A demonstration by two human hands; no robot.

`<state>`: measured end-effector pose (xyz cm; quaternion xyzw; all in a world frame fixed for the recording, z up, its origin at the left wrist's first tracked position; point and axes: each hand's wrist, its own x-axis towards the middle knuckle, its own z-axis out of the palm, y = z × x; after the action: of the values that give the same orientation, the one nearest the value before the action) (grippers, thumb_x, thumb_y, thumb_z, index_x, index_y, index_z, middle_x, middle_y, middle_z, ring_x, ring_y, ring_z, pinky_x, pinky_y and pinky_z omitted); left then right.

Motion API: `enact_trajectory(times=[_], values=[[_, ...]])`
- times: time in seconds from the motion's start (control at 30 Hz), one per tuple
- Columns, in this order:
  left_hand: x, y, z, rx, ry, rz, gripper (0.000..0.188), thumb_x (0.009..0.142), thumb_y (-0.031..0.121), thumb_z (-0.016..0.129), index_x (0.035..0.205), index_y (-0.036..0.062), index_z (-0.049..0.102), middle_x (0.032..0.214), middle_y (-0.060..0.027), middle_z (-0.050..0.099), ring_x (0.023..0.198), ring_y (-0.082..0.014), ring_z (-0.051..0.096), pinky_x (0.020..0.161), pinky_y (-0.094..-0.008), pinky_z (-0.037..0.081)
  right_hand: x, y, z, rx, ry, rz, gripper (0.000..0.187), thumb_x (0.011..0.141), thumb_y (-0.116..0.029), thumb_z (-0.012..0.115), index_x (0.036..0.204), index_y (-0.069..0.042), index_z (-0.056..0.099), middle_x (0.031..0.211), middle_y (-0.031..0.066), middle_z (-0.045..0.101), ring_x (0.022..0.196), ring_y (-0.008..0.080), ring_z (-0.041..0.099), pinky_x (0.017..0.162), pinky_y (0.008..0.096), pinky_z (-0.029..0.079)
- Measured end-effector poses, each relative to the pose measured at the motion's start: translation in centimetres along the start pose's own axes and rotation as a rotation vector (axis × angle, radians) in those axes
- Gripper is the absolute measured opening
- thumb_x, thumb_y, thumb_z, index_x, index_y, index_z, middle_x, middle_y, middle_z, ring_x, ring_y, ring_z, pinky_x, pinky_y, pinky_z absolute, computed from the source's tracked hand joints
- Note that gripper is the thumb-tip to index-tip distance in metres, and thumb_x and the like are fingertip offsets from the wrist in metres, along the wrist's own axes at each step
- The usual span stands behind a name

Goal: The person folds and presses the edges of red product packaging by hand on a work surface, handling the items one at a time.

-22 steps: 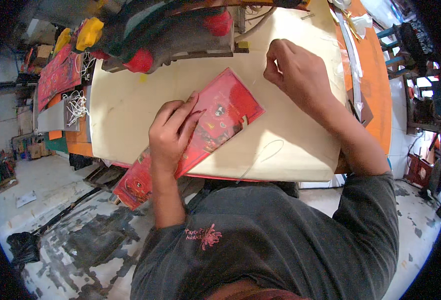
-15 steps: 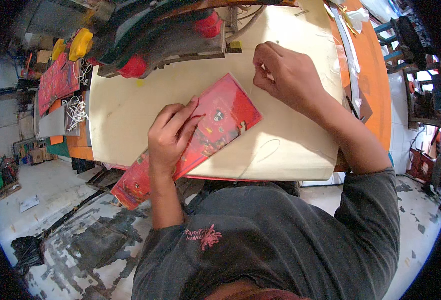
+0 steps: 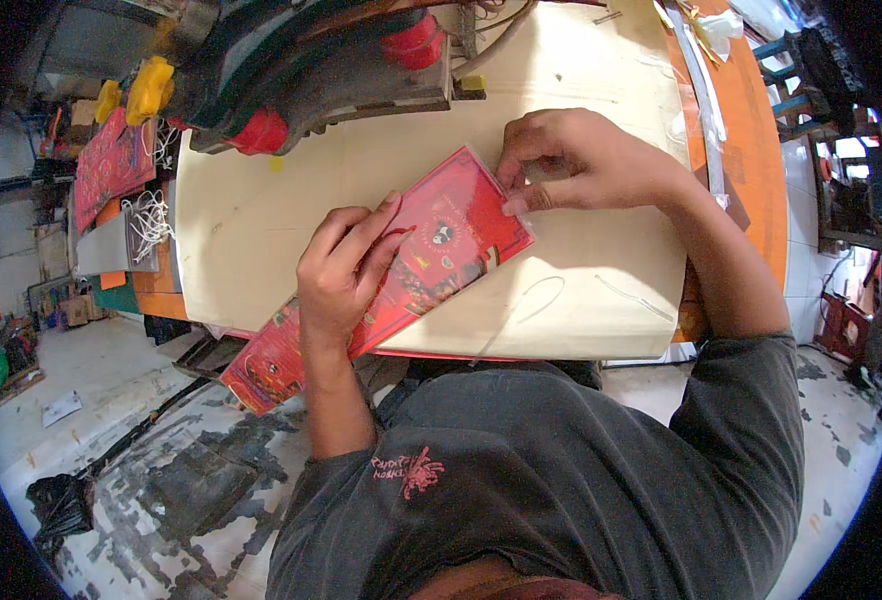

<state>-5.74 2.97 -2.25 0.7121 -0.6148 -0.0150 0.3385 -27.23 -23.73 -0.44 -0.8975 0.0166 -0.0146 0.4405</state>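
A long flat piece of glossy red printed paper, which looks like a flattened paper bag (image 3: 436, 255), lies slanted across the near side of the table, its lower left end sticking out past the edge. My left hand (image 3: 346, 262) grips its middle, thumb and fingers closed over it. At the bag's upper right end, my right hand (image 3: 571, 165) pinches the short edge between thumb and fingers. Whether those fingertips also hold a cord is too small to make out. Two thin pale cords, one a curved cord (image 3: 539, 300) and one a straighter cord (image 3: 633, 297), lie right of the bag.
A dark machine-like body with red knobs (image 3: 413, 42) stands over the table's far left. Cream sheeting (image 3: 231, 240) covers the tabletop. More red printed pieces (image 3: 111, 165) and white cords (image 3: 151, 220) sit on the left. A metal strip (image 3: 703, 90) runs along the orange right side.
My right hand has come down from above the table to the bag's upper right edge and now pinches it. The left hand stays on the bag. Another cord shows on the right.
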Motion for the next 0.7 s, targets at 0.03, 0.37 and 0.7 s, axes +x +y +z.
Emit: enact_trajectory(times=[0.03, 0.37, 0.7], values=[[0.0, 0.0, 0.0, 0.007, 0.001, 0.003, 0.047, 0.082, 0.008, 0.089, 0.128, 0.0088, 0.081, 0.099, -0.0119, 0.07, 0.086, -0.0256, 0.07, 0.076, -0.0379, 0.059, 0.0, 0.1, 0.0, 0.004, -0.028, -0.021, 0.031, 0.097, -0.031, 0.078, 0.106, -0.001, 0.077, 0.1, 0.0145, 0.071, 0.098, 0.0317, 0.068, 0.086, 0.0415, 0.053], [0.1, -0.2, -0.2, -0.092, -0.046, 0.016, 0.048, 0.082, 0.003, 0.087, 0.129, 0.0069, 0.08, 0.1, -0.0122, 0.071, 0.086, -0.0255, 0.07, 0.075, -0.0374, 0.059, 0.4, 0.1, -0.1, -0.084, 0.004, -0.187, 0.01, 0.097, -0.012, 0.07, 0.1, -0.003, 0.071, 0.101, 0.0145, 0.068, 0.103, 0.037, 0.066, 0.09, 0.0477, 0.053], [0.0, -0.8, -0.2, -0.028, -0.058, 0.057, 0.045, 0.082, 0.007, 0.088, 0.127, 0.0085, 0.081, 0.103, -0.0121, 0.072, 0.088, -0.0279, 0.071, 0.078, -0.0396, 0.06, 0.6, -0.5, 0.0, -0.598, 0.158, -0.217, 0.014, 0.085, -0.006, 0.07, 0.099, -0.008, 0.071, 0.108, 0.0067, 0.071, 0.105, 0.033, 0.066, 0.087, 0.0441, 0.057]])
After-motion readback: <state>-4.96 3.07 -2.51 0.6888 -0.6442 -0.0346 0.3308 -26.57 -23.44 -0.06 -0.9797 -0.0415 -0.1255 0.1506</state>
